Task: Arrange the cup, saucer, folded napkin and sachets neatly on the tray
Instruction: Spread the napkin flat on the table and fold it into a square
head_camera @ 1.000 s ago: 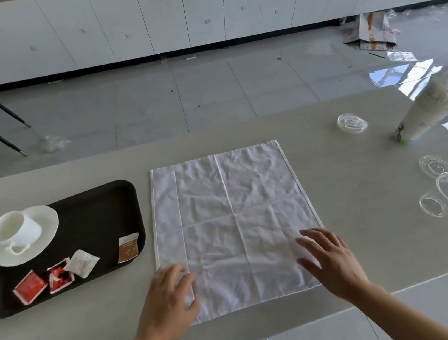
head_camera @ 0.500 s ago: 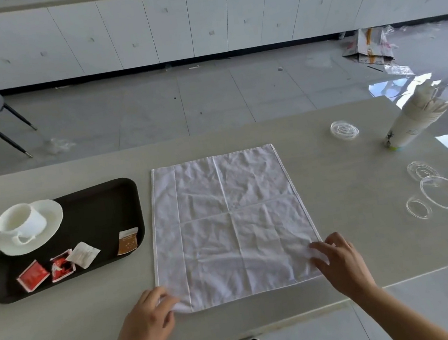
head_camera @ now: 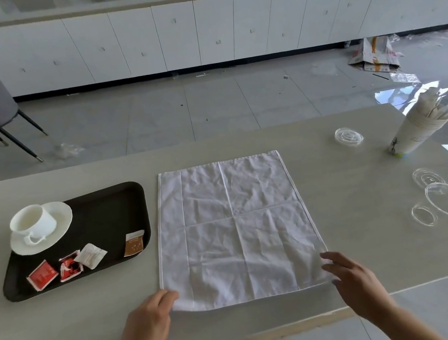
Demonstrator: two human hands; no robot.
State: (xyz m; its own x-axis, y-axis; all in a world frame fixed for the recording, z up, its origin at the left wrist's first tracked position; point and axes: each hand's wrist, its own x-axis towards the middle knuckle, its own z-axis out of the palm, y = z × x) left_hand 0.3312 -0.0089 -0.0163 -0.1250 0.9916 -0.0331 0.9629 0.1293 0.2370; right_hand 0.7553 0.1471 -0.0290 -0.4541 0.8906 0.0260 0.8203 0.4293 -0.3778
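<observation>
Grey table (head_camera: 366, 207) carries everything. Left hand (head_camera: 149, 321) pinches the napkin (head_camera: 237, 231) at its near-left corner, that edge lifted slightly. Right hand (head_camera: 353, 281) lies spread, fingers on the near-right corner, gripping nothing. Napkin lies unfolded, flat, at 12 o'clock from both hands. Tray (head_camera: 102, 215) at 10 o'clock holds cup (head_camera: 33, 222) on saucer (head_camera: 58, 230) and sachets (head_camera: 66, 265).
</observation>
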